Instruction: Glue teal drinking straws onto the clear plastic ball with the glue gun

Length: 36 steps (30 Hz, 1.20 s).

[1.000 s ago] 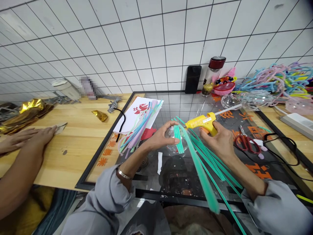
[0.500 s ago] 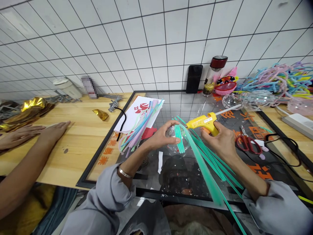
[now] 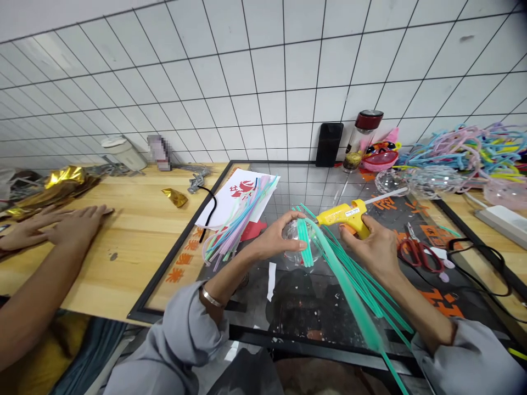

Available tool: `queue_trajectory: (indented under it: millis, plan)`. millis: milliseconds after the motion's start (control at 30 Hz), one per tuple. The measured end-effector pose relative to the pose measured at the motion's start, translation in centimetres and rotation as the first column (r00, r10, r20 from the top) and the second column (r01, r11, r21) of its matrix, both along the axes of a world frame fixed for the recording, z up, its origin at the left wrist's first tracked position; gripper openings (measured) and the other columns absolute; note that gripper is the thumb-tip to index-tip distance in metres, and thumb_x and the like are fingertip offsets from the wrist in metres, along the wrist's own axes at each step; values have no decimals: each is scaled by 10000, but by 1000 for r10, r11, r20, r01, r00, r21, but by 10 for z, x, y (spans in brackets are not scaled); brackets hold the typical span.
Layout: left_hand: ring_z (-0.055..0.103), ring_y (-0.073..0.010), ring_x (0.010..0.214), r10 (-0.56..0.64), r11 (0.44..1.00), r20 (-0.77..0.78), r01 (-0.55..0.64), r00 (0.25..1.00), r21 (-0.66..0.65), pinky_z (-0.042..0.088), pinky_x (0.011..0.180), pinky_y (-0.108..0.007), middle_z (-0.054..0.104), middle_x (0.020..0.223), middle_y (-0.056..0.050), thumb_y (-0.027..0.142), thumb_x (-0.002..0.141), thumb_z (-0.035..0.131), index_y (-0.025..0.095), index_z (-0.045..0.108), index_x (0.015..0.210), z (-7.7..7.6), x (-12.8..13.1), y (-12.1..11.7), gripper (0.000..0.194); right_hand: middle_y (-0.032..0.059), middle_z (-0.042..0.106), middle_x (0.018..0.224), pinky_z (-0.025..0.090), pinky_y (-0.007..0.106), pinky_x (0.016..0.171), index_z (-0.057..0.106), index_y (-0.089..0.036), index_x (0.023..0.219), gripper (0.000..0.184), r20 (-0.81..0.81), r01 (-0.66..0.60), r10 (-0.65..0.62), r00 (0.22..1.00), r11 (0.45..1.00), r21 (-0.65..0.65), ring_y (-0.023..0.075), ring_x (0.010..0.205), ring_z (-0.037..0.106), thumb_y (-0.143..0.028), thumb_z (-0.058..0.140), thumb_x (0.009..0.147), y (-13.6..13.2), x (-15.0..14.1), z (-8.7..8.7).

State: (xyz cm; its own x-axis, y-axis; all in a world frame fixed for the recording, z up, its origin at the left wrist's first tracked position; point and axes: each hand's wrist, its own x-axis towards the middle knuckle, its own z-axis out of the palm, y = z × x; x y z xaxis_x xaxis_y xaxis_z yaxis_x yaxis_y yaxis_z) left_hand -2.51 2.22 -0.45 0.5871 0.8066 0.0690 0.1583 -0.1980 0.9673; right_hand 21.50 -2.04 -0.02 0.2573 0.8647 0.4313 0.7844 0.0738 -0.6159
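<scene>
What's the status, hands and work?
Left hand steadying clear ball with green strips; right hand gripping yellow glue gun, nozzle at strips. Red-handled scissors right, outside the work spot.

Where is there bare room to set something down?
Bare wood lies between the co-worker's hands and the black frame's left side. Right of the white paper strip, the dark board looks free save small specks. It is crowded around the glue gun, green strips and red scissors.

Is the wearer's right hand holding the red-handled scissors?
No, the red-handled scissors lie on the dark tabletop, while the right hand holds the yellow glue gun.
</scene>
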Motion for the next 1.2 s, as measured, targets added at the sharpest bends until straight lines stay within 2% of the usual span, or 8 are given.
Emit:
queue_trajectory:
  millis: [333,767,1000,1200]
  plan:
    - [510,-266,1147,-11,1000,16,11,1000,20,437,998,-387,557,1217,-26,369,714,781,266,536,1197,-2,1,1,551,-39,415,495,264,276,517,426,-238,611,358,2,14,-14,1000,999,-40,112,466,353,-558,559,698,-1,-1,1]
    - [523,-270,1113,12,999,-5,-12,1000,32,453,992,-410,558,1191,-52,373,711,769,232,539,1203,-2,1,1,561,-47,417,510,288,281,527,450,-232,614,286,3,9,-9,1000,1000,-28,108,468,367,-458,592,716,-2,0,-4]
    - [530,-234,1063,-2,1000,-5,2,1000,14,472,914,-347,550,1168,-36,366,719,767,241,520,1209,-1,0,1,563,-62,370,495,269,277,515,407,-236,594,326,-7,9,-10,1000,999,-31,98,454,327,-482,582,715,0,-1,-2]
    - [538,-223,1033,-7,1000,-19,7,1000,5,462,878,-320,557,1161,-38,393,708,777,244,501,1239,-3,-1,2,616,-57,392,502,262,276,508,404,-240,588,346,-14,-3,2,1000,999,-36,100,466,313,-515,576,710,0,-1,-2]
